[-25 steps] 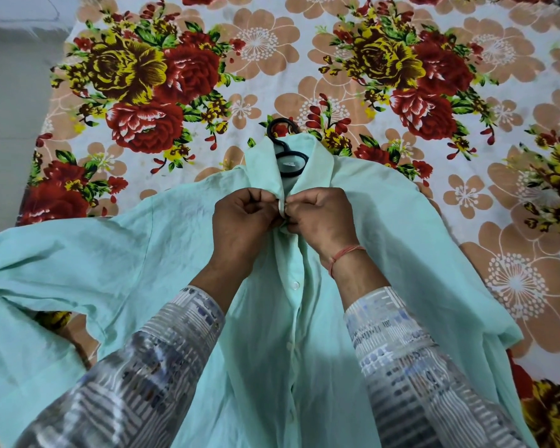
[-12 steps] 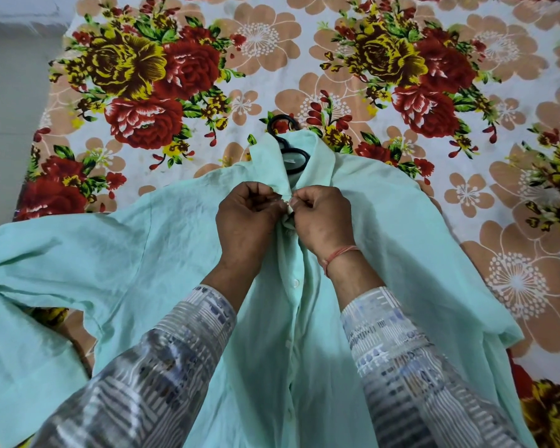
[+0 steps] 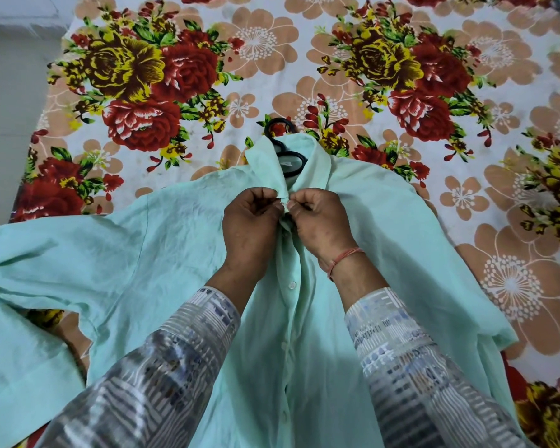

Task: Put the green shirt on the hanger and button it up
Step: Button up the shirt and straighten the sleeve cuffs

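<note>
Now pinching the shirt (image 3: pixel 143 253) just under its collar (image 3: pixel 265 156), at the top of the front opening: left hand (image 3: pixel 251 221) curled on the cloth from its side, right hand (image 3: pixel 320 221) curled on the cloth from the other, fingertips touching over a small pale spot, too small to tell whether a button. Lies front-up on a bed, spread over a floral sheet (image 3: pixel 240 43), collar pointing away from the camera, one long fold of it flung out to the left edge of the view. Holds a black hanger (image 3: pixel 290 160) inside the neck, with the hook poking out past the collar onto the sheet. Shows a white button (image 3: pixel 292 285) just below the hands and more further down the front; fastened or not, cannot tell. Wearing patterned grey-white sleeves (image 3: pixel 175 367) on both forearms and a red thread (image 3: pixel 343 258) round the right wrist. Beyond the sheet's left edge, bare grey floor (image 3: pixel 7 108).
</note>
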A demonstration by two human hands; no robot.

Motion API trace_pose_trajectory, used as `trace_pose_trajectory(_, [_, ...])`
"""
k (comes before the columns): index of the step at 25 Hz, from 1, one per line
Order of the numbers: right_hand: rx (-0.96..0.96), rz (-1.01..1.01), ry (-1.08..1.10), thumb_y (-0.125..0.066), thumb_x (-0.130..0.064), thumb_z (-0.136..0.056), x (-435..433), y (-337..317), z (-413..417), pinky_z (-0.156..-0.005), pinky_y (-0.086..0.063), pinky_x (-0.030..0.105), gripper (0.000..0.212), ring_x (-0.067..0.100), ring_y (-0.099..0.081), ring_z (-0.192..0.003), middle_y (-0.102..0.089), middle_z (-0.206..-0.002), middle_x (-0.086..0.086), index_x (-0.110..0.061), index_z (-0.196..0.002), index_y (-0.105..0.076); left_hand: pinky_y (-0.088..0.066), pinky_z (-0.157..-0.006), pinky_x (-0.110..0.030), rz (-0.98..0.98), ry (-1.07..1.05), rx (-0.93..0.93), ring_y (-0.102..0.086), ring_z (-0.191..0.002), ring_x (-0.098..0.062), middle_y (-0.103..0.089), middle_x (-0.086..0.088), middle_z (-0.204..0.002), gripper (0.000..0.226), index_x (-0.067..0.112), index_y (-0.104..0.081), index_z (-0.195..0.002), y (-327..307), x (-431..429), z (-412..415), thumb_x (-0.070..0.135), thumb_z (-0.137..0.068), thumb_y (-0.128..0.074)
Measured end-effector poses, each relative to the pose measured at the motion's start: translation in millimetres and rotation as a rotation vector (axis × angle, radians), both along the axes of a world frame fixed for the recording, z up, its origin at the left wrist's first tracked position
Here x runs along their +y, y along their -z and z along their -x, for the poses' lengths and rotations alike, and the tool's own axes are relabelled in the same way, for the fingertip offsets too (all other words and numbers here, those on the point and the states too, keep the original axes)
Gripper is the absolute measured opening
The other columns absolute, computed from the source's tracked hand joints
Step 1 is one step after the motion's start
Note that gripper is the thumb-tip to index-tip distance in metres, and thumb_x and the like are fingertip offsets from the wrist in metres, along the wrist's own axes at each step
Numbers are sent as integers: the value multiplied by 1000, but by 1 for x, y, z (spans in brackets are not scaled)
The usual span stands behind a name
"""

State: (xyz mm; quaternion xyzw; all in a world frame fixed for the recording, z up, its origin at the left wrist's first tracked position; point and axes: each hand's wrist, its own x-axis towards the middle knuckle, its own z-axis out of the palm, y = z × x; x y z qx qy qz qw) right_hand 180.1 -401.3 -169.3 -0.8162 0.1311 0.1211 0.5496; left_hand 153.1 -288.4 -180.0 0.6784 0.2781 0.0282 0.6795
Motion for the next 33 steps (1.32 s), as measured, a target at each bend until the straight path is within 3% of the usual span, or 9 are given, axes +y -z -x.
trace_pose_trajectory(4, [-50, 93, -21, -71, -13, -95, 2, -1, 6, -88, -59, 27, 11, 13, -74, -91, -79, -96, -2, -15, -103, -78, -65, -87, -43, -142, 3, 24, -78, -85, -15, -81, 4, -87, 21, 26, -74, -87, 1, 3, 5, 9, -80, -83])
trace_pose_trajectory(10, [-108, 206, -35, -69, -9, -94, 2, -6, 4, -86, -56, 22, 13, 15, -73, -93, -80, -98, 1, -15, -100, -80, -51, -71, -12, -297, 44, 19, -70, -72, 4, -76, 12, -78, 20, 27, -73, -85, -8, 0, 7, 12, -81, -85])
trace_pose_trajectory(14, [-92, 254, -29, -65, -8, -94, 6, -8, 0, -75, -47, 14, 15, 15, -70, -94, -76, -101, 0, -16, -105, -73, -57, -76, -22, -312, 71, 30, -70, -73, 2, -75, 12, -77, 16, 25, -73, -85, -6, 0, 5, 14, -83, -84])
trace_pose_trajectory(18, [-56, 207, 24, -63, -9, -94, 7, -9, -1, -81, -49, 23, 20, 20, -67, -95, -71, -104, 5, -14, -113, -59, -61, -80, -34, -267, 74, 56, -72, -73, -7, -77, 7, -78, 13, 22, -73, -85, -6, 1, 4, 15, -83, -84])
trace_pose_trajectory(21, [-52, 191, 1, -62, -8, -93, 5, -7, 0, -77, -46, 25, 20, 18, -63, -86, -65, -93, -1, -14, -110, -55, -63, -81, -40, -236, 108, 51, -74, -75, -12, -79, 3, -80, 14, 21, -73, -86, -3, 5, 2, 15, -81, -84])
trace_pose_trajectory(26, [-47, 164, -68, -62, -6, -93, 0, -3, -1, -77, -51, 29, 16, 15, -59, -81, -58, -86, -5, -17, -101, -53, -58, -77, -28, -336, 139, 13, -73, -78, -6, -76, 8, -80, 14, 22, -71, -86, -7, 1, 5, 14, -84, -83])
trace_pose_trajectory(28, [-65, 140, -69, -63, -6, -94, -2, -2, -1, -78, -55, 30, 16, 16, -63, -82, -62, -86, -2, -18, -100, -53, -58, -76, -31, -396, 115, 8, -71, -78, -9, -73, 8, -79, 12, 22, -70, -85, -7, -2, 5, 13, -84, -78])
trace_pose_trajectory(31, [-95, 198, -26, -61, -5, -94, -2, -4, 1, -66, -45, 11, 16, 6, -59, -73, -61, -81, -8, -18, -101, -54, -57, -75, -34, -427, 85, 31, -70, -77, -16, -72, 7, -78, 13, 21, -67, -87, -7, -3, 0, 13, -81, -75])
trace_pose_trajectory(33, [-135, 247, 31, -61, -7, -93, 1, -7, 5, -68, -48, 17, 16, 14, -63, -76, -65, -84, -5, -16, -103, -54, -53, -73, -32, -422, 55, 55, -70, -77, -18, -72, 6, -77, 16, 21, -64, -89, -10, -7, -1, 16, -80, -76])
